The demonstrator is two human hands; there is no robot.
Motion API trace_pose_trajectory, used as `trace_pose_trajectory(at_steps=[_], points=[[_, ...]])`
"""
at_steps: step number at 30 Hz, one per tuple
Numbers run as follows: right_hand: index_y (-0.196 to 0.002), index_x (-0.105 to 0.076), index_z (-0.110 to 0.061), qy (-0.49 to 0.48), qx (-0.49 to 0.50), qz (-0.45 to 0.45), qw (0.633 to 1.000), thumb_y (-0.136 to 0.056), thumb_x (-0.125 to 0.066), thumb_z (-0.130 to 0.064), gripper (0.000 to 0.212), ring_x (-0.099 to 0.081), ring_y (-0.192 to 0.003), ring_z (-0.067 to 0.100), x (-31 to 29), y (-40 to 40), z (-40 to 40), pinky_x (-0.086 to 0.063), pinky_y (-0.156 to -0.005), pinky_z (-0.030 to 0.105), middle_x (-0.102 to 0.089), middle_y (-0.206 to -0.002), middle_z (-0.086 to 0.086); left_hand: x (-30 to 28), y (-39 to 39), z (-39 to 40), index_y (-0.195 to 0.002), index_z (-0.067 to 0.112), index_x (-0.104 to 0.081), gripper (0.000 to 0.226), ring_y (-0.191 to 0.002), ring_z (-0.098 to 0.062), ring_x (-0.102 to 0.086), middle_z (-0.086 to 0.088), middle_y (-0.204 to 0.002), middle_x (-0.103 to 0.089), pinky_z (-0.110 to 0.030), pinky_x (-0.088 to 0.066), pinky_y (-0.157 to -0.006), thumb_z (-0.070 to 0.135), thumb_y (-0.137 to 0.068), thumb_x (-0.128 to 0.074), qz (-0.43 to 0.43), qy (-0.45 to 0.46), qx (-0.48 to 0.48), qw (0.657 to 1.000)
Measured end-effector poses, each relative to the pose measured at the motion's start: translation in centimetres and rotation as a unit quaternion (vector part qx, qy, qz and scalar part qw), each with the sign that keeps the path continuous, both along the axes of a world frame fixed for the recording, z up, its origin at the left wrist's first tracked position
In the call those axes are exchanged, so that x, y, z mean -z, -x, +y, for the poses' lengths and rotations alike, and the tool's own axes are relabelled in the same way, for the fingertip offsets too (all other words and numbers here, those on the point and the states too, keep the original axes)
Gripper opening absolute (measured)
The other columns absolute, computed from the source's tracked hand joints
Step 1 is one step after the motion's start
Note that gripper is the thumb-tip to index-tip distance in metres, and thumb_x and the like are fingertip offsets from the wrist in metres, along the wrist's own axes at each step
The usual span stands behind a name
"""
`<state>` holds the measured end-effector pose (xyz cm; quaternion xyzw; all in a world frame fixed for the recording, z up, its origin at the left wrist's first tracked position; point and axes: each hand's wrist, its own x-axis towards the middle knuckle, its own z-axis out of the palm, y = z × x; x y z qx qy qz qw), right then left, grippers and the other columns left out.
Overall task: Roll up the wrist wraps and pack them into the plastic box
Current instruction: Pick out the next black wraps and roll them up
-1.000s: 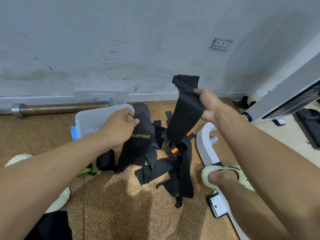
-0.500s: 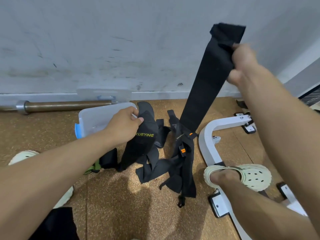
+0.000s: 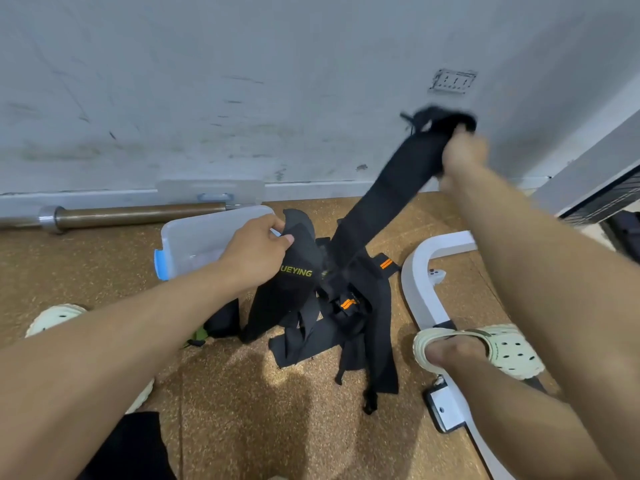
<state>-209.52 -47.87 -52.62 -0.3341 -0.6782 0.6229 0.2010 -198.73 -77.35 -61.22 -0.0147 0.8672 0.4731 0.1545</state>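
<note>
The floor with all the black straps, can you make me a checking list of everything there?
Surface: brown cork floor.
Job's things: wrist wraps heaped; clear plastic box behind, lid off.
Clutter: barbell, white frame, box lid against the wall.
Hands: left hand grips a lettered wrap; right hand pulls a long wrap up.
Cables: nothing seen.
Surroundings: scuffed wall, socket.

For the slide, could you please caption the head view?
Right hand lifts one black wrist wrap; left hand holds another beside the plastic box.
</note>
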Motion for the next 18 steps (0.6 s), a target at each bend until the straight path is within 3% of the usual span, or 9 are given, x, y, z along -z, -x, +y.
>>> trace_pose_trajectory(at_steps=[2,4,6,8,10,12,14,16,18], points=[[-0.139,-0.056,-0.005,-0.076,-0.024,-0.153,0.985,-0.106,-0.052,-0.032,0.043,-0.060,-0.126,0.030,7.0,-2.4,2.4,-0.052,-0.100,0.039,-0.062,-0.134,0.013,0.3,0.0,-0.2,-0.118,0.017,-0.063,0.021,-0.102,-0.025,-0.065,-0.007,-0.103,-0.071,-0.036,-0.049,-0.091,0.030,-0.103,-0.057,-0.002,0.001,0.001,1.000],[-0.130,-0.061,-0.011,-0.012,-0.047,-0.286,0.957,-0.094,-0.066,-0.036,0.044,-0.064,-0.107,0.024,13.8,-5.9,4.0,-0.056,-0.079,0.034,-0.063,-0.115,0.005,0.5,0.0,-0.3,-0.119,0.016,-0.064,0.021,-0.100,-0.025,-0.065,-0.009,-0.101,-0.071,-0.034,-0.048,-0.085,0.028,-0.103,-0.057,-0.004,0.006,0.004,1.000],[-0.134,-0.056,-0.007,0.060,-0.021,-0.316,0.947,-0.101,-0.055,-0.025,0.037,-0.061,-0.098,0.023,19.7,-10.5,3.7,-0.060,-0.079,0.040,-0.061,-0.116,0.006,0.7,0.0,-0.3,-0.117,0.015,-0.064,0.020,-0.098,-0.027,-0.064,-0.010,-0.098,-0.070,-0.035,-0.047,-0.083,0.027,-0.103,-0.057,0.000,0.018,0.001,1.000],[-0.139,-0.050,0.002,0.055,-0.051,-0.365,0.928,-0.105,-0.044,-0.009,0.037,-0.061,-0.094,0.028,23.8,-14.6,2.4,-0.059,-0.085,0.043,-0.062,-0.129,0.018,1.0,0.2,-0.4,-0.116,0.016,-0.063,0.019,-0.097,-0.027,-0.064,-0.009,-0.099,-0.070,-0.036,-0.047,-0.083,0.028,-0.103,-0.056,0.003,0.032,-0.010,0.999],[-0.140,-0.051,0.004,0.033,-0.074,-0.413,0.907,-0.104,-0.045,-0.008,0.038,-0.062,-0.097,0.032,26.0,-17.5,0.8,-0.058,-0.088,0.044,-0.059,-0.137,0.025,1.4,0.3,-0.4,-0.115,0.017,-0.063,0.018,-0.096,-0.026,-0.063,-0.007,-0.099,-0.069,-0.035,-0.045,-0.081,0.029,-0.103,-0.056,0.003,0.042,-0.023,0.999],[-0.146,-0.045,0.002,-0.043,-0.078,-0.451,0.888,-0.101,-0.051,-0.014,0.048,-0.056,-0.123,0.038,27.4,-18.2,0.1,-0.047,-0.104,0.045,-0.049,-0.147,0.025,1.6,0.3,-0.5,-0.113,0.018,-0.062,0.015,-0.093,-0.024,-0.062,-0.006,-0.095,-0.070,-0.034,-0.043,-0.079,0.028,-0.103,-0.056,-0.001,0.045,-0.034,0.998],[-0.153,-0.033,-0.002,-0.180,-0.083,-0.478,0.856,-0.094,-0.059,-0.020,0.067,-0.036,-0.143,0.039,27.8,-17.5,-0.1,-0.032,-0.116,0.046,-0.036,-0.156,0.023,1.9,0.3,-0.6,-0.111,0.019,-0.061,0.013,-0.091,-0.025,-0.063,-0.006,-0.093,-0.070,-0.034,-0.044,-0.078,0.028,-0.103,-0.057,-0.002,0.045,-0.046,0.998],[-0.155,-0.032,-0.011,-0.296,-0.137,-0.440,0.836,-0.088,-0.064,-0.022,0.075,-0.030,-0.147,0.039,27.8,-16.1,-0.6,-0.028,-0.120,0.048,-0.034,-0.159,0.017,2.1,0.4,-0.7,-0.109,0.020,-0.061,0.011,-0.089,-0.024,-0.063,-0.006,-0.091,-0.071,-0.035,-0.046,-0.076,0.029,-0.103,-0.057,-0.007,0.049,-0.055,0.997],[-0.150,-0.044,-0.020,-0.333,-0.216,-0.363,0.843,-0.086,-0.061,-0.019,0.067,-0.042,-0.141,0.037,27.8,-13.8,-1.3,-0.036,-0.117,0.049,-0.048,-0.153,0.011,2.3,0.5,-0.7,-0.105,0.021,-0.061,0.009,-0.084,-0.022,-0.061,-0.004,-0.088,-0.069,-0.033,-0.043,-0.070,0.028,-0.103,-0.057,-0.012,0.051,-0.061,0.997]])
